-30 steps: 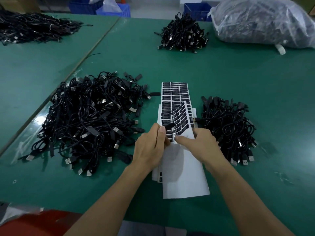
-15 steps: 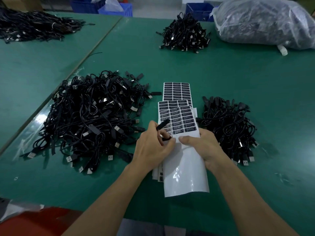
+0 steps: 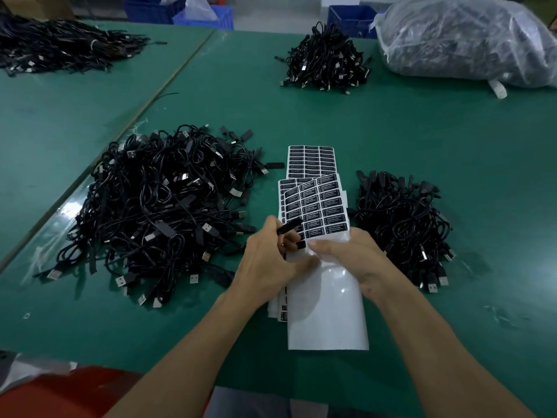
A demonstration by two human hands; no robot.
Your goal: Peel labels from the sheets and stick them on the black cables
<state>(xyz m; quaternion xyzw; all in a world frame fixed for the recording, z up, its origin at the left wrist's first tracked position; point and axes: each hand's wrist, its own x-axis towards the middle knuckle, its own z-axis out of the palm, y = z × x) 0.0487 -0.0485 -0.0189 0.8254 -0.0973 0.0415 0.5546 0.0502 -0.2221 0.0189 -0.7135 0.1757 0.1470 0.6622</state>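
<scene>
Label sheet (image 3: 320, 203) lies under both hands on the tabletop (image 3: 398, 131). Left hand (image 3: 268, 260) pinches a black cable end (image 3: 290, 226) and touches one label (image 3: 300, 244) — right hand (image 3: 358, 260) grips the sheet. Step judged: peeling. Next: press that label onto the cable.

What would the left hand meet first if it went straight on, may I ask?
The left hand, pinching a label, would probably meet the label sheet in the right hand; depth unclear.
</scene>
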